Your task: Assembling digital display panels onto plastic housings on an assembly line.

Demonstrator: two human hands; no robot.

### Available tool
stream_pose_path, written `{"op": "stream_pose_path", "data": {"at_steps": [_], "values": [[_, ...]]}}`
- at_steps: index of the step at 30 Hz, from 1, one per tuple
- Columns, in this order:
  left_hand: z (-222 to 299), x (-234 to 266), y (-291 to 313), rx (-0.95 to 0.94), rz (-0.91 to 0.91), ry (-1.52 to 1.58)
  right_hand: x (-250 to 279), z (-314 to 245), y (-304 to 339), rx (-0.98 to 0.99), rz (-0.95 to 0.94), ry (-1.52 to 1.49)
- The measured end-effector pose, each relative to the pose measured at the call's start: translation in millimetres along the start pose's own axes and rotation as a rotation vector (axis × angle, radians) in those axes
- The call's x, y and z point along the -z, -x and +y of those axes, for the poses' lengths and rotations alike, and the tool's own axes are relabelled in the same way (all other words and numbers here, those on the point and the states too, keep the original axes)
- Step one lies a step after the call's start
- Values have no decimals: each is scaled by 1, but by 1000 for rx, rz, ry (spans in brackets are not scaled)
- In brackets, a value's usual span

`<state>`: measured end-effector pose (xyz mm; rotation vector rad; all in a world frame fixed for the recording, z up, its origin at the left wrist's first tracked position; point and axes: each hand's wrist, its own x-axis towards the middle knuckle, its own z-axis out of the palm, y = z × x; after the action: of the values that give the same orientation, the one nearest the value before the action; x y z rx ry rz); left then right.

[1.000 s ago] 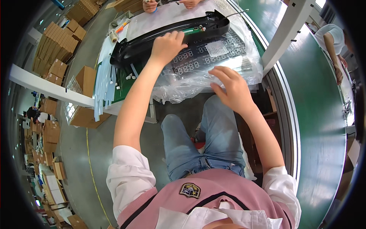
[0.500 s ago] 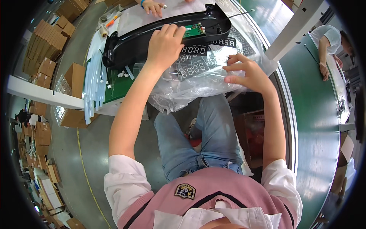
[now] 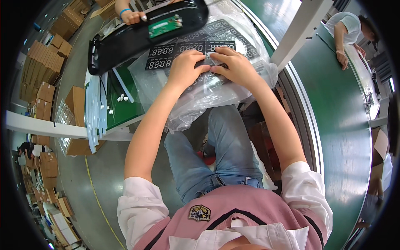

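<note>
My left hand (image 3: 187,68) and my right hand (image 3: 234,66) meet over the middle of the clear plastic bag (image 3: 187,100). Their thumbs and fingers are bent toward each other at a small light patch, and what they pinch is mostly hidden. Black display panels (image 3: 161,51) with pale digit segments lie in rows around them. My right fingertips touch the lower edge of one panel (image 3: 221,45). Beyond my hands, a long black plastic housing (image 3: 121,48) carries a green circuit board (image 3: 166,26). A co-worker's hand (image 3: 133,17) is at its far edge.
Translucent strips (image 3: 96,112) hang over the green table's left edge, near small white connectors (image 3: 122,98). A white post (image 3: 298,35) rises at the right, beside a green conveyor (image 3: 333,108). Another person (image 3: 348,31) works there. Cardboard boxes (image 3: 43,52) are stacked at far left.
My left hand has come off the black housing and down onto the panels; my right hand has moved left to meet it. The housing has shifted left and away, toward the co-worker.
</note>
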<state>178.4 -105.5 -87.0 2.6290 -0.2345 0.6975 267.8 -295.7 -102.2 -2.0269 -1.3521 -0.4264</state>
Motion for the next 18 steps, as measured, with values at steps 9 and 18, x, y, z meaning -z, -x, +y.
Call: {"op": "stream_pose_path", "data": {"at_steps": [9, 18], "values": [[-29, 3, -35, 618, -139, 792, 3, 11, 6, -61, 39, -61], [-36, 118, -22, 269, 932, -424, -1, 9, 19, -150, 30, -65]]}}
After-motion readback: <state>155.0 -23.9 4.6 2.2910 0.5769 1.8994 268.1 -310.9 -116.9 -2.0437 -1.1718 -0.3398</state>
